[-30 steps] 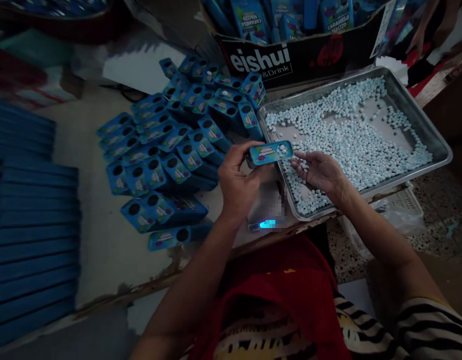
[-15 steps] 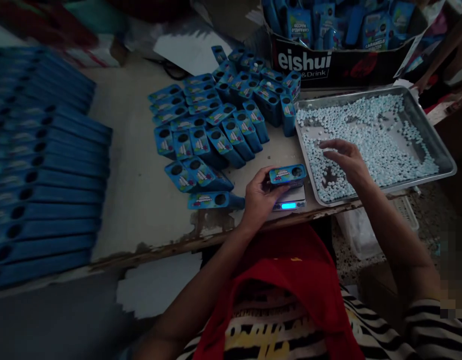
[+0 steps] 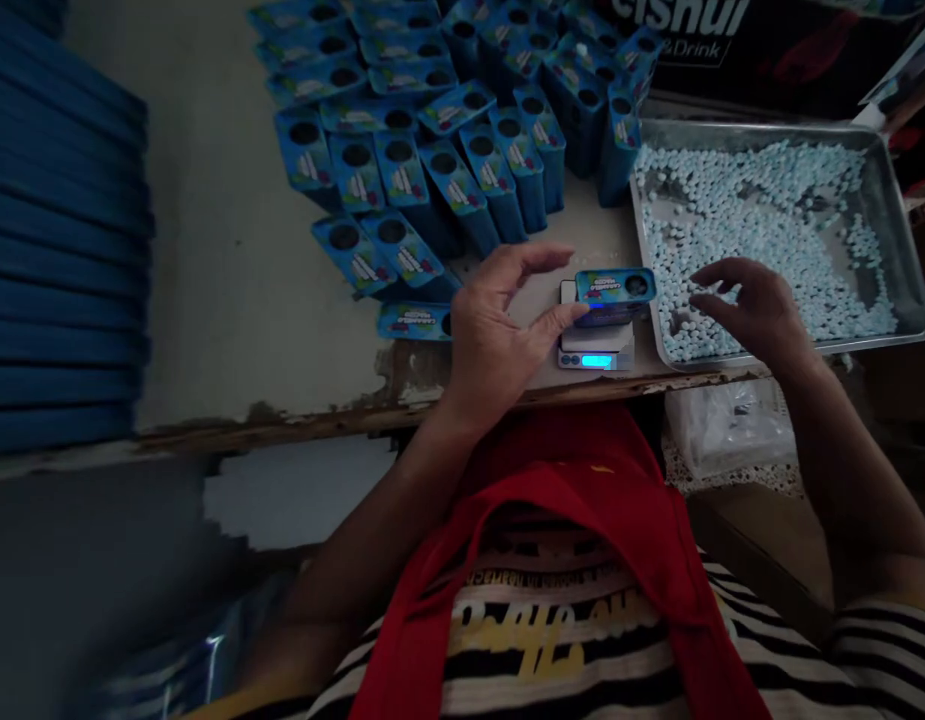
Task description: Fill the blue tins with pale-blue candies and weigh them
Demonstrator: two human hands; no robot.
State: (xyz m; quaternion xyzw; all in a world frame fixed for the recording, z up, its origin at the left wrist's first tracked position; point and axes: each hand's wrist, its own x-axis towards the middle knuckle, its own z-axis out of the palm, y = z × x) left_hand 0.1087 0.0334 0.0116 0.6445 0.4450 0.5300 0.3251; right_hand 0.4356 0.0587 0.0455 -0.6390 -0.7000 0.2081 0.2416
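A blue candy box (image 3: pixel 613 288) with a round hole in its top stands on a small digital scale (image 3: pixel 595 342), whose display glows blue. My left hand (image 3: pixel 499 325) is beside the box, thumb and fingers spread; the thumb tip is at the box's near left edge, and whether it touches cannot be made out. My right hand (image 3: pixel 762 305) hovers over the near left part of a metal tray (image 3: pixel 807 350) of small pale-blue candies (image 3: pixel 777 230). Its thumb and fingers are curved but apart, with nothing visible between them.
Several blue boxes (image 3: pixel 402 165) with holes in their tops stand grouped left of the scale. Stacked blue boxes (image 3: pixel 64 260) fill the far left. A black carton (image 3: pixel 777 50) stands behind the tray. The table's worn front edge (image 3: pixel 297 425) runs close to my body.
My left hand has let go of the box and spread its fingers, leaving it on the scale. My right hand stays over the tray. The view has moved closer and tilted down.
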